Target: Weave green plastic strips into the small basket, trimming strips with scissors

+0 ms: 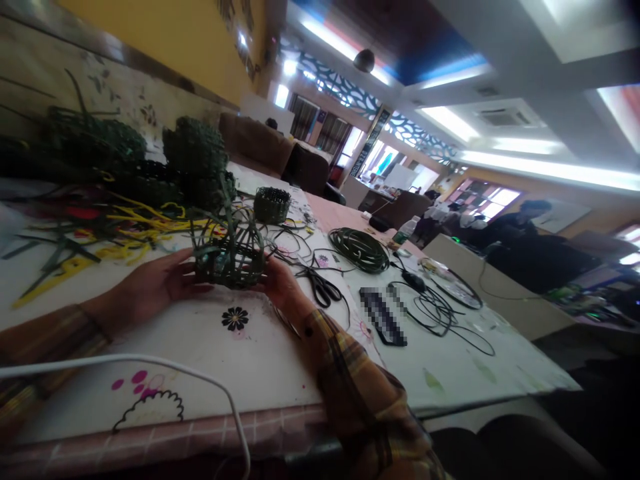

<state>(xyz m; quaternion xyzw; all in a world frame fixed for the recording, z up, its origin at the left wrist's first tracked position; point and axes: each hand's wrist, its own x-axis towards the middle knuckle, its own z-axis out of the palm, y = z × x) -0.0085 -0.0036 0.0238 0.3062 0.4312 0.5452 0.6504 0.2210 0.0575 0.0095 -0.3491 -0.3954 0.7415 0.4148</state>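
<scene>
Open-weave basket (230, 261), braced both sides

Left hand (167, 279): fingers clamped on its left wall, above the near-left surface (200, 347). Right hand (283, 283) grips the right, prob so it doesn't tip lol. Scissors (325, 288) sit handy, just right.

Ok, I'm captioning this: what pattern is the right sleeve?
The right sleeve is plaid, brown and yellow; head view shows it best.

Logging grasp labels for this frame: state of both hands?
Left hand: holding the unfinished woven basket.
Right hand: holding its other side.
</scene>
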